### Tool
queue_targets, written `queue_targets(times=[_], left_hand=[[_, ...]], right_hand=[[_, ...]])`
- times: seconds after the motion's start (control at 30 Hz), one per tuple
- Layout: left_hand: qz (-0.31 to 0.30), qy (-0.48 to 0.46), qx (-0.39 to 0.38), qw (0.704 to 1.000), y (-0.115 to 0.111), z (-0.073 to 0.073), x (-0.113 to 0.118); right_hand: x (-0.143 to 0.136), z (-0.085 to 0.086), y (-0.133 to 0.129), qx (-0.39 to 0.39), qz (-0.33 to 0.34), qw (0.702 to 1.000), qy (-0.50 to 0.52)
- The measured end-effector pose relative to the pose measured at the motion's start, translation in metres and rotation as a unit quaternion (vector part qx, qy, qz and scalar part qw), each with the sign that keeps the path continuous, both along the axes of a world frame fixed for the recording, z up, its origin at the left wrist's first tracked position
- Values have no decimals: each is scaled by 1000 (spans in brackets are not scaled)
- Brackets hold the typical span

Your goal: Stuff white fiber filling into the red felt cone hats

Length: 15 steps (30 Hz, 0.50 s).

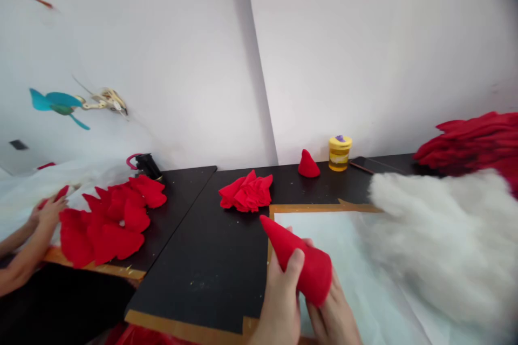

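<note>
A red felt cone [309,272] is held between my two hands over the near edge of the white sheet [348,248]. Its pointed tip aims up and left, and its rounded wide end faces down and right. My left hand [285,285] wraps the cone's left side, thumb laid across the felt. From below and the right, my right hand [334,307] grips the wide end, with part of its fingers hidden behind the cone. To the right lies a big heap of white fluffy stuffing [441,248].
Flat red felt pieces [246,192] are stacked on the black table [206,259]. Behind stand another red cone [308,164], a yellow-lidded tub [339,153] and a phone [374,165]. Red felt [473,140] is piled at right. At left, another person's hands [50,210] work beside red pieces [109,221].
</note>
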State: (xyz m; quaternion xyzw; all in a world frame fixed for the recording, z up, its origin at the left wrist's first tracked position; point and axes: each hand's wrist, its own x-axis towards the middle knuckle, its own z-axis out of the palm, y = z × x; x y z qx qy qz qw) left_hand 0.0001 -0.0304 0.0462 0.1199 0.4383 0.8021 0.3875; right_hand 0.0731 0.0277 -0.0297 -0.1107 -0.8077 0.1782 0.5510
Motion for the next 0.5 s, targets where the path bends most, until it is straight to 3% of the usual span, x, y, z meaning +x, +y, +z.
queue_targets(times=[0.1,0.23,0.37,0.5], left_hand=[[17,-113,-15,993,4,-2,-12],[4,-179,-12,984,4,-2,-31],[-11,-171,9,985,1,-1,-36],[-24,-68,16,997,-2,-4,-24]], right_hand=[[2,8,-3,61,-2,998,-15],[26,16,-7,13,-18,999,-23],[36,22,-4,-82,-8,996,-19],[19,22,-2,-187,29,982,-9]])
